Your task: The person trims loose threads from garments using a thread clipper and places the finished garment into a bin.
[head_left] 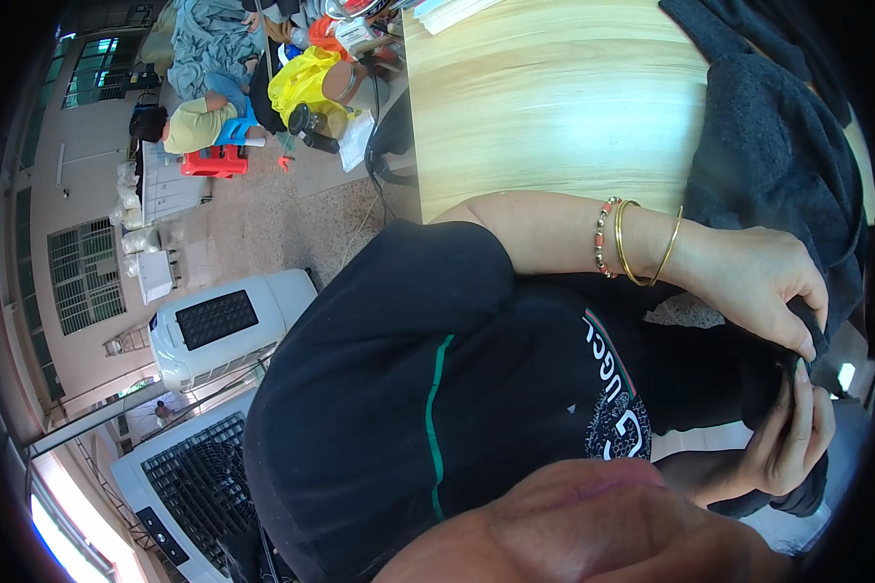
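Two bare hands meet over dark cloth at the right edge of the frame

The left hand comes in at right of centre, its forearm running almost level across the middle of the frame from a bent elbow; the wrist drops slightly, the back of the hand faces the camera, and thumb and forefinger are clamped together on a small piece of dark cloth at the far right; a beaded bracelet and gold bangles circle that forearm near the wrist.

The right hand is just below, at lower right, pointing upward; its fingers are nearly straight and close together, their tips meeting the cloth just beneath the other thumb; whether they pinch it, I cannot tell.

A larger charcoal cloth lies over the right side of the wooden table, upper right; whether it joins the held piece is unclear; the wearer's black shirt fills the centre; a white air cooler stands at left, and a yellow bag sits at upper left.
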A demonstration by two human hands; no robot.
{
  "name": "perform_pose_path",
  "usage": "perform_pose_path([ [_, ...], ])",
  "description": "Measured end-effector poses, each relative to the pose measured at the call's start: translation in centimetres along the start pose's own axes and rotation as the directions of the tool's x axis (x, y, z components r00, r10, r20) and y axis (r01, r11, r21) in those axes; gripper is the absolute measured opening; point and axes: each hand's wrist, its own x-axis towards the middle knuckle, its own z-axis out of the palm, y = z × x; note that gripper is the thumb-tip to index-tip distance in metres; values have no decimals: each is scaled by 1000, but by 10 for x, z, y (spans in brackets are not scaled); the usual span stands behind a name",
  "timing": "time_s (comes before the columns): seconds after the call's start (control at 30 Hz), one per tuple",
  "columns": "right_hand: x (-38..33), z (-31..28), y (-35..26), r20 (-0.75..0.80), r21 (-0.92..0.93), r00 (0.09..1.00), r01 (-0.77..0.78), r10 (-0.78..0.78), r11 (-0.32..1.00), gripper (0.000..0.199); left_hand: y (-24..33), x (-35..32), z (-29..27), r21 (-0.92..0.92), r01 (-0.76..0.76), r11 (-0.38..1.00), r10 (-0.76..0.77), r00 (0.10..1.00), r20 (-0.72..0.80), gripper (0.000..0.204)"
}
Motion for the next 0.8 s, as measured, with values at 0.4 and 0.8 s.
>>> perform_pose_path([
  [0.4,1,22,-1,-147,-71,978,-162,151,984,20,-29,2,12,218,-237,947,280,940,-194,39],
  [0.8,18,15,-18,95,334,859,-503,502,797,46,-30,-4,10,218,-268,938,298,947,-118,28],
])
